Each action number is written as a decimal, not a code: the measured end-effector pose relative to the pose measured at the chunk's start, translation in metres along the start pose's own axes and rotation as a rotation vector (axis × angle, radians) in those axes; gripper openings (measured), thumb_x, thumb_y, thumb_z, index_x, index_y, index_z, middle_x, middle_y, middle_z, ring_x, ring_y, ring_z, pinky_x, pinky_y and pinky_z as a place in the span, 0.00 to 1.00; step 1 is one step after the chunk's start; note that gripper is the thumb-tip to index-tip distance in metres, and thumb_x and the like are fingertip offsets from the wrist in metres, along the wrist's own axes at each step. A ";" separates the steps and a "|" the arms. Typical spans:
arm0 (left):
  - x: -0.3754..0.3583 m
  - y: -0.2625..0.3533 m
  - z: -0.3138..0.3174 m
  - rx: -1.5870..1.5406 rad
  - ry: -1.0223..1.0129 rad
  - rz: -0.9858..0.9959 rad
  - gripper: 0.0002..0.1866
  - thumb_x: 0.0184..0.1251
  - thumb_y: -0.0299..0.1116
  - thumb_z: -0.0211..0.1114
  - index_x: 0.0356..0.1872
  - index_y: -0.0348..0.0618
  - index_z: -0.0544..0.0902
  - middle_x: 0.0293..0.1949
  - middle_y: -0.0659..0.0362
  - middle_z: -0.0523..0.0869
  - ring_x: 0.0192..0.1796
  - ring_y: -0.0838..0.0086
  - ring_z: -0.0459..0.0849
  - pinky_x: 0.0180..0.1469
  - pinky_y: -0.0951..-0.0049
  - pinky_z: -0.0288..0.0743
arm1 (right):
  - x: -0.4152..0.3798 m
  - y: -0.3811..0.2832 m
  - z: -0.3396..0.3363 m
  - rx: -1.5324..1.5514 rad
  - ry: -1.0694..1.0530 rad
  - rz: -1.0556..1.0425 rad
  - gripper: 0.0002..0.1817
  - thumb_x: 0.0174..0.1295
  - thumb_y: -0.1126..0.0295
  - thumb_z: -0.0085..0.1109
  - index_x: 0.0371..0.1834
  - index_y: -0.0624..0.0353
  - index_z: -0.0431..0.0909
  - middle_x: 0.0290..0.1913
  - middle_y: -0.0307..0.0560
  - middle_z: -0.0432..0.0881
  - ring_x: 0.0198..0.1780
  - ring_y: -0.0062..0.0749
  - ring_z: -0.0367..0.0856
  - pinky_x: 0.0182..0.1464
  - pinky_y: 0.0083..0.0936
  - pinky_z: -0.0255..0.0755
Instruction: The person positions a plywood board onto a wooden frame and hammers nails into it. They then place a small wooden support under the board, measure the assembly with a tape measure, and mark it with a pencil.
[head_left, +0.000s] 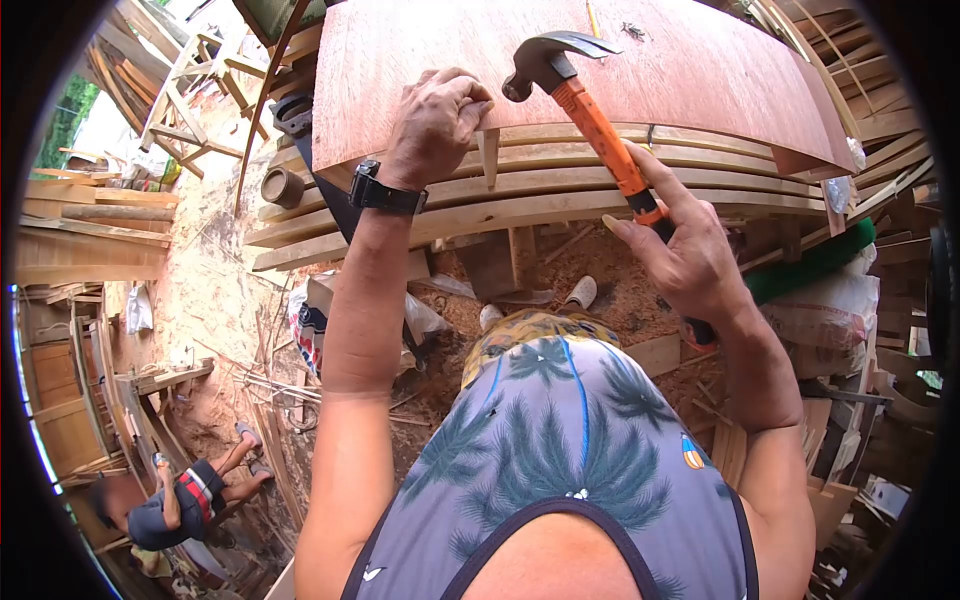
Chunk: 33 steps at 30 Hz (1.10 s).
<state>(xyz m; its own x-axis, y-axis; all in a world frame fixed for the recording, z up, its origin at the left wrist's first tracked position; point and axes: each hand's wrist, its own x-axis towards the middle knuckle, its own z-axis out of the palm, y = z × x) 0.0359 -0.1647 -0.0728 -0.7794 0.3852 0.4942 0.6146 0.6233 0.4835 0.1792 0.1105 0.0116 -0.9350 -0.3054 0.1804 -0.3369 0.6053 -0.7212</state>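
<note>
While the left hand (437,122) curls over the near edge of the plywood sheet (560,70), its fingers are bent and pressed together at a small wooden wedge (489,155) that hangs below that edge; whether a nail sits between the fingertips cannot be told. A black watch (385,192) is strapped at the wrist. The right hand (690,260), at 3 o'clock from the left hand, is wrapped round the lower grip of the hammer (590,115), index finger laid along the orange handle, thumb out to the side. The hammer head stands raised at 12 o'clock of the wedge, just beside the left knuckles, not touching the sheet.

Count: one hammer, one sheet, one wedge. The sheet lies on a stack of curved planks (560,195); at least four plank edges show. Two white shoes (580,292) show on the sawdust floor (215,290) below the stack. One other person (175,505) crouches at 8 o'clock, well apart, on the floor. A green pipe (815,265) lies at 3 o'clock, behind the right wrist.
</note>
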 end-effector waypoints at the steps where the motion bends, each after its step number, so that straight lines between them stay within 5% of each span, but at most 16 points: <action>1: 0.000 0.000 0.001 0.003 0.015 0.011 0.06 0.67 0.28 0.65 0.37 0.37 0.87 0.44 0.57 0.87 0.51 0.60 0.82 0.57 0.63 0.73 | 0.002 -0.003 0.000 0.000 -0.016 0.005 0.35 0.63 0.73 0.64 0.75 0.61 0.65 0.40 0.69 0.85 0.38 0.57 0.88 0.45 0.37 0.78; 2: -0.001 0.000 0.001 0.007 0.031 0.022 0.06 0.67 0.28 0.65 0.37 0.37 0.87 0.44 0.57 0.87 0.51 0.60 0.82 0.57 0.63 0.73 | 0.003 -0.008 -0.002 0.000 -0.015 0.004 0.35 0.63 0.73 0.64 0.75 0.61 0.65 0.40 0.69 0.85 0.38 0.57 0.88 0.45 0.37 0.78; 4: 0.000 0.002 0.003 0.018 0.036 0.018 0.06 0.67 0.28 0.65 0.38 0.38 0.87 0.45 0.57 0.87 0.52 0.61 0.82 0.57 0.63 0.73 | 0.007 -0.016 -0.006 0.021 -0.106 0.159 0.36 0.63 0.78 0.61 0.77 0.60 0.63 0.43 0.61 0.85 0.42 0.27 0.81 0.52 0.26 0.75; 11: 0.000 -0.002 0.003 -0.061 0.007 -0.047 0.06 0.66 0.32 0.67 0.36 0.42 0.89 0.45 0.58 0.87 0.54 0.60 0.81 0.61 0.61 0.70 | 0.010 -0.010 0.001 -0.014 -0.068 0.047 0.37 0.63 0.79 0.61 0.78 0.55 0.63 0.48 0.67 0.86 0.48 0.33 0.87 0.53 0.27 0.75; 14: 0.001 -0.002 0.003 -0.073 0.014 -0.029 0.07 0.64 0.28 0.67 0.37 0.35 0.89 0.44 0.55 0.87 0.52 0.62 0.83 0.57 0.64 0.76 | 0.011 -0.010 0.002 -0.025 -0.077 0.043 0.38 0.63 0.78 0.62 0.78 0.52 0.64 0.45 0.65 0.87 0.44 0.32 0.87 0.51 0.28 0.76; 20: 0.002 -0.004 0.000 -0.090 0.001 -0.041 0.07 0.62 0.27 0.69 0.36 0.35 0.90 0.43 0.55 0.88 0.51 0.62 0.84 0.57 0.64 0.77 | 0.013 -0.006 0.005 -0.075 -0.118 0.044 0.38 0.61 0.78 0.63 0.77 0.49 0.66 0.41 0.65 0.86 0.36 0.40 0.86 0.46 0.27 0.76; 22: 0.002 -0.003 -0.001 -0.105 0.001 -0.039 0.07 0.62 0.28 0.70 0.36 0.35 0.90 0.43 0.54 0.89 0.51 0.62 0.84 0.56 0.64 0.78 | 0.011 -0.007 0.006 -0.078 -0.069 -0.016 0.37 0.63 0.75 0.63 0.78 0.48 0.66 0.32 0.64 0.84 0.25 0.48 0.81 0.36 0.34 0.77; 25: 0.002 0.000 -0.001 -0.116 0.010 -0.049 0.07 0.62 0.28 0.70 0.36 0.35 0.90 0.42 0.54 0.89 0.50 0.62 0.85 0.56 0.64 0.78 | 0.012 -0.013 0.005 -0.056 -0.007 -0.053 0.38 0.60 0.79 0.63 0.77 0.52 0.67 0.39 0.64 0.85 0.29 0.42 0.77 0.43 0.25 0.75; 33: 0.001 -0.001 -0.001 -0.123 0.006 -0.069 0.07 0.61 0.29 0.70 0.35 0.36 0.91 0.42 0.54 0.89 0.50 0.63 0.85 0.56 0.64 0.77 | 0.012 -0.014 0.004 -0.081 -0.097 0.048 0.37 0.60 0.80 0.62 0.76 0.55 0.67 0.39 0.64 0.85 0.28 0.41 0.76 0.42 0.24 0.75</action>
<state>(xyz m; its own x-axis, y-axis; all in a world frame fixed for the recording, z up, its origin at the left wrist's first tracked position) 0.0340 -0.1654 -0.0723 -0.8195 0.3399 0.4613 0.5705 0.5597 0.6010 0.1732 0.0957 0.0214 -0.9365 -0.3418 0.0781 -0.3031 0.6773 -0.6704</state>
